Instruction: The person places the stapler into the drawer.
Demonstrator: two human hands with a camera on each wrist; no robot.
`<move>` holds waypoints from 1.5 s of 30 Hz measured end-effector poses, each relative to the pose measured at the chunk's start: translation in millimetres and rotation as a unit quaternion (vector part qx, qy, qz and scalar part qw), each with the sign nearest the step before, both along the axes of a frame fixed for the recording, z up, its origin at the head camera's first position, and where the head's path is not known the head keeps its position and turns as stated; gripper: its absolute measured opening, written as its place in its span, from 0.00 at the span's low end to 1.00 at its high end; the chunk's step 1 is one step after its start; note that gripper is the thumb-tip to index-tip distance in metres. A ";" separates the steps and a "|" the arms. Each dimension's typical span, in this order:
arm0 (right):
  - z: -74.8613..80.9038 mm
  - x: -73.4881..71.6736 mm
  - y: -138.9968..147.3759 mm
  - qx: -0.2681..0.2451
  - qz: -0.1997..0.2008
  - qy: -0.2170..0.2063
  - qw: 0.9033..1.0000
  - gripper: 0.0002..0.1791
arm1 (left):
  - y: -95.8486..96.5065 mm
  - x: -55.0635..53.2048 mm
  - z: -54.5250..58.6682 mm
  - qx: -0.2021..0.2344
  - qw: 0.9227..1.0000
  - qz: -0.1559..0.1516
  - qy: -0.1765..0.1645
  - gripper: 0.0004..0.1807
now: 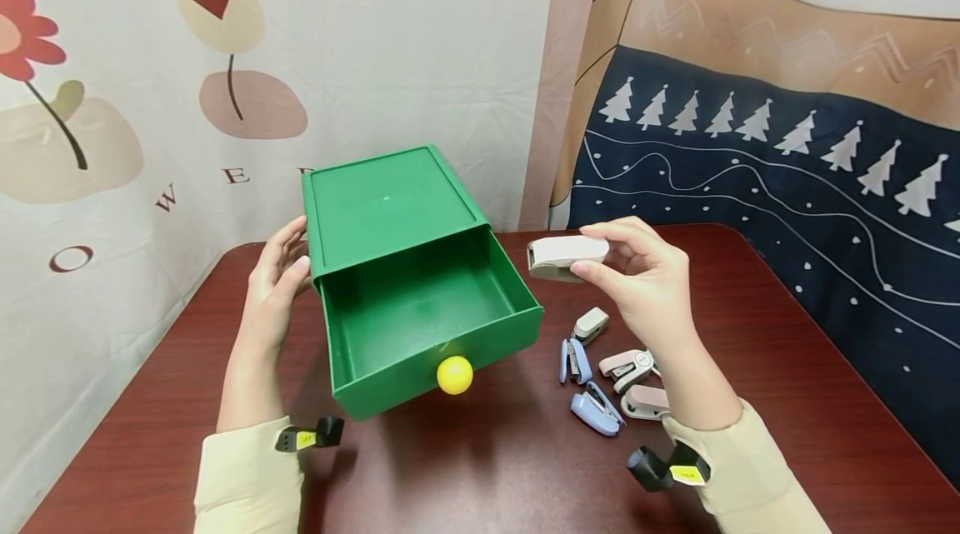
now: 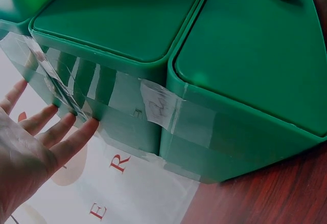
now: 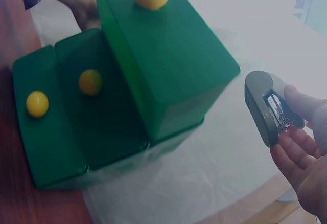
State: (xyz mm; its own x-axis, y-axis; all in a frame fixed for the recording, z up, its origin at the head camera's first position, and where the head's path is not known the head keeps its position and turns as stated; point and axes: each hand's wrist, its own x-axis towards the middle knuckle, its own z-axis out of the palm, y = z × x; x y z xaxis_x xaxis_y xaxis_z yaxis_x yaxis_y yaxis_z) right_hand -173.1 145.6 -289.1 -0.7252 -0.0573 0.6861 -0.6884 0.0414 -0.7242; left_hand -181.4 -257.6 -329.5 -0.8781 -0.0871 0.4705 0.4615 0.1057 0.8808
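A green drawer cabinet [image 1: 390,201] stands on the table, its top drawer [image 1: 480,342] pulled out toward me by a yellow round knob [image 1: 454,375]. Along the cabinet's left side lies my left hand [image 1: 273,292]; in the left wrist view its fingers [image 2: 69,139] are extended, tips at the taped wall. To the right of the drawer, above table height, my right hand [image 1: 648,284] pinches a white and grey stapler [image 1: 567,255] between thumb and fingers. The right wrist view shows the underside of this stapler [image 3: 271,106] and the two lower drawers [image 3: 102,111] pushed in.
Several small staplers lie right of the cabinet: a white one [image 1: 591,323], blue ones [image 1: 597,411] and pink ones [image 1: 647,402], close under my right forearm. Behind the dark red table [image 1: 465,476] hang printed cloths [image 1: 435,34].
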 end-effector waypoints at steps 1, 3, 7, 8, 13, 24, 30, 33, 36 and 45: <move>1.9 -0.3 -3.4 -0.004 0.008 -0.001 1.000 0.19 | -0.1 -0.3 -0.2 0.002 1.000 -0.002 0.002 0.26; 5.3 -1.3 -10.3 -0.006 0.018 -0.002 1.000 0.19 | -0.1 -0.8 -0.6 0.005 1.000 -0.006 0.004 0.26; 9.3 -4.0 -24.2 -0.006 0.040 -0.004 0.999 0.19 | -0.1 -1.4 -1.0 0.010 1.000 -0.012 0.007 0.26; 9.4 -4.7 -27.2 -0.001 0.044 -0.005 0.999 0.19 | -0.1 -1.5 -1.0 0.010 1.000 -0.012 0.007 0.26; 6.2 -8.2 -39.8 0.019 0.072 -0.009 0.997 0.19 | -0.3 -1.7 -1.0 0.008 1.000 -0.008 0.003 0.26; 3.8 -19.4 -54.4 0.044 0.108 -0.005 0.993 0.18 | -1.0 -2.3 -1.9 0.014 1.000 -0.007 0.007 0.26; 5.2 -21.1 -60.4 0.073 0.136 0.015 0.988 0.18 | -0.8 -2.5 -2.6 0.016 1.000 -0.009 0.012 0.26; 5.4 -21.2 -61.9 0.092 0.146 0.015 0.985 0.19 | -0.6 -2.1 -2.8 0.016 1.000 -0.011 0.013 0.26; 5.4 -21.8 -61.8 0.102 0.155 0.011 0.983 0.19 | -0.6 -1.7 -3.0 0.015 1.000 -0.009 0.013 0.26; 6.2 -23.3 -58.6 0.141 0.172 0.006 0.975 0.20 | -0.5 -1.0 -2.9 0.012 1.000 -0.007 0.010 0.26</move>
